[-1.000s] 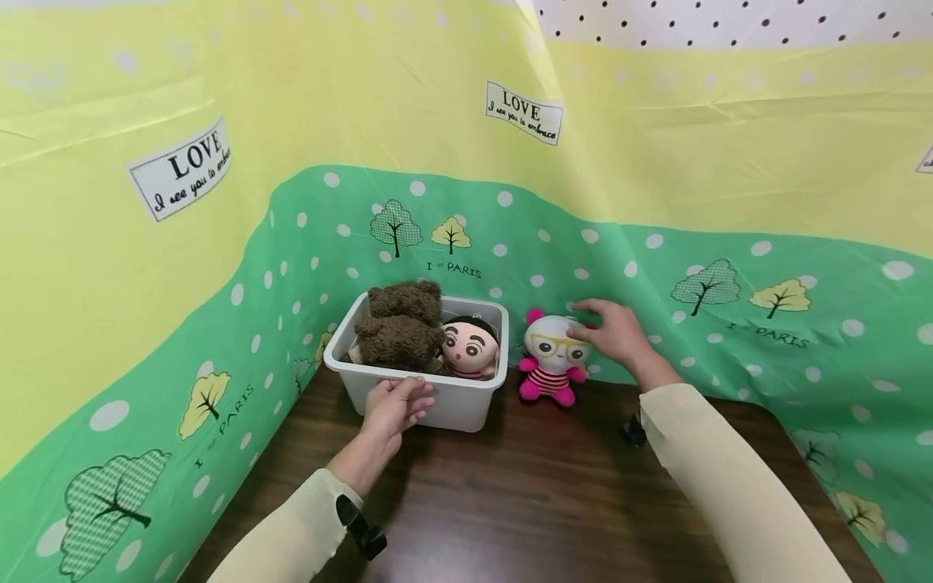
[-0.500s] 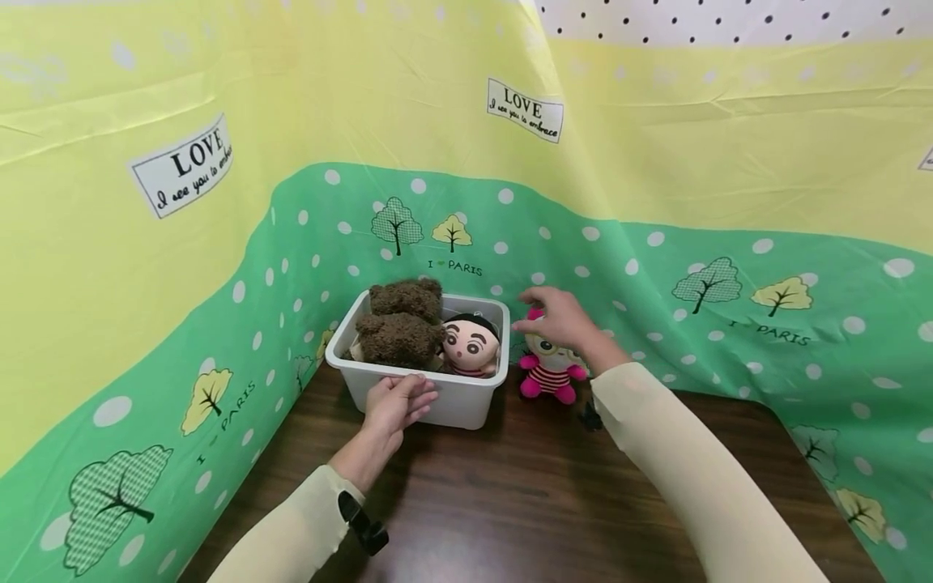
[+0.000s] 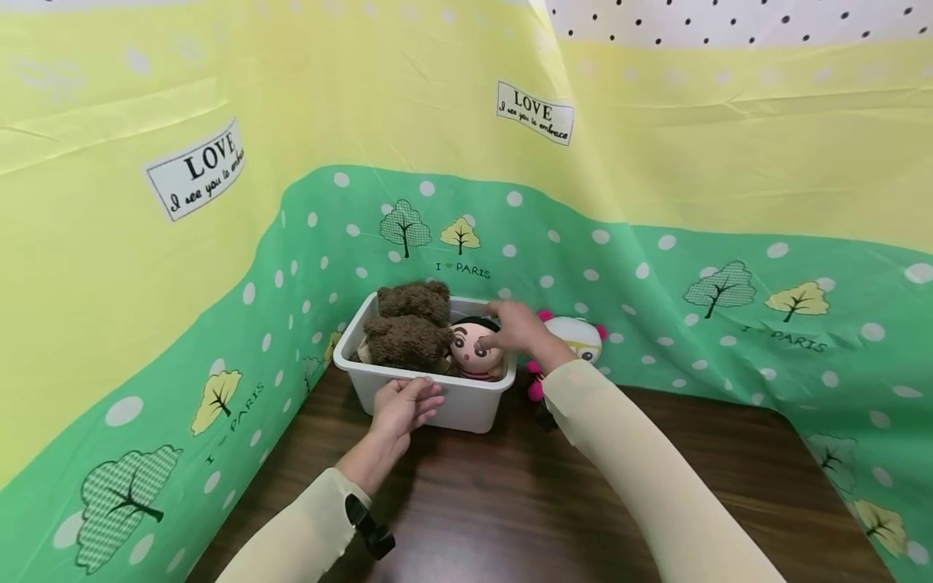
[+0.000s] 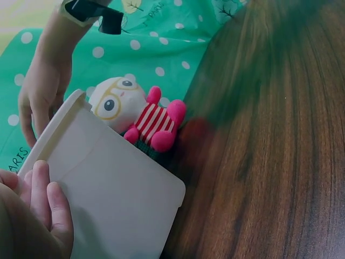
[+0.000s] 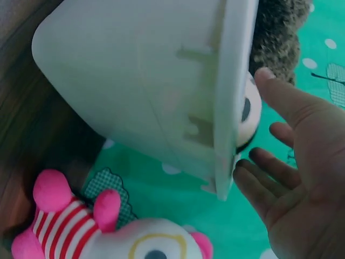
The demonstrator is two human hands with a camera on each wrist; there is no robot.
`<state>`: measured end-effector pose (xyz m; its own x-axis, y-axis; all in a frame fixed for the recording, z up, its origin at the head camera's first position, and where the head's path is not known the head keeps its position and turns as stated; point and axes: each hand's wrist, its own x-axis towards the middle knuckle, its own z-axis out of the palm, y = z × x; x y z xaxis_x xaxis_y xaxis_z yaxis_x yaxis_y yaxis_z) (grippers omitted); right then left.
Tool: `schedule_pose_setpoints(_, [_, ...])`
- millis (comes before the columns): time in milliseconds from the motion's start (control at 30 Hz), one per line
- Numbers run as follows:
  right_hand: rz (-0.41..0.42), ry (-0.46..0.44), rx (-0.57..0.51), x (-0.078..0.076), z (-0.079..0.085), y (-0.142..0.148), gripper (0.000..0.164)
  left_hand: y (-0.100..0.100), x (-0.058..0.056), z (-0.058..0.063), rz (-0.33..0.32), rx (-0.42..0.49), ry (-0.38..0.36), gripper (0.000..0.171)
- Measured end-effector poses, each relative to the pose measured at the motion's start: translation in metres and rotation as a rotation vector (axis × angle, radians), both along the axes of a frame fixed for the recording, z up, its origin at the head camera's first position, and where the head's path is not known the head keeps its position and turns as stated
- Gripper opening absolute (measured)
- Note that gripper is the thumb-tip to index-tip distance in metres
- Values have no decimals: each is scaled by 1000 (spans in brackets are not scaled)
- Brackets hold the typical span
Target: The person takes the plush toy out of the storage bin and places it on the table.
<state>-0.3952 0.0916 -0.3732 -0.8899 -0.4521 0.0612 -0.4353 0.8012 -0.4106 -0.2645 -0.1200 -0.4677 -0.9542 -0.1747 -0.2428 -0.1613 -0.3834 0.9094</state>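
A white plastic bin (image 3: 466, 406) stands on the table, holding two brown plush bears (image 3: 408, 342) and a black-haired doll (image 3: 474, 356) with thick eyebrows. My left hand (image 3: 402, 409) pinches the middle of its front rim, fingers along the outer wall. Over the bin's right end is my right hand (image 3: 516, 330), its thumb and fingers spread around the doll's head; in the right wrist view the fingertips (image 5: 253, 167) lie by the rim without a visible grip. A pink and white panda plush (image 3: 573, 336) with yellow glasses sits just right of the bin, partly hidden by my right arm.
The dark wood table (image 3: 481, 502) extends in front and to the right. A green and yellow patterned cloth (image 3: 649, 308) hangs close behind the bin and panda and along the left side.
My right hand has moved left from beside the panda's head, passing in front of it, to the doll in the bin. The left hand stays on the rim.
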Motion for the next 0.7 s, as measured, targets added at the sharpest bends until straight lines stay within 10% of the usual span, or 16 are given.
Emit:
schedule_pose_setpoints(233, [-101,-20,-8,-1,-7,-8,66,1,1,0,-7,6,8,23])
schedule_pose_setpoints(700, [-13,0,4,-7,-18,-22,54,-1,-2,-2,1,8,9,25])
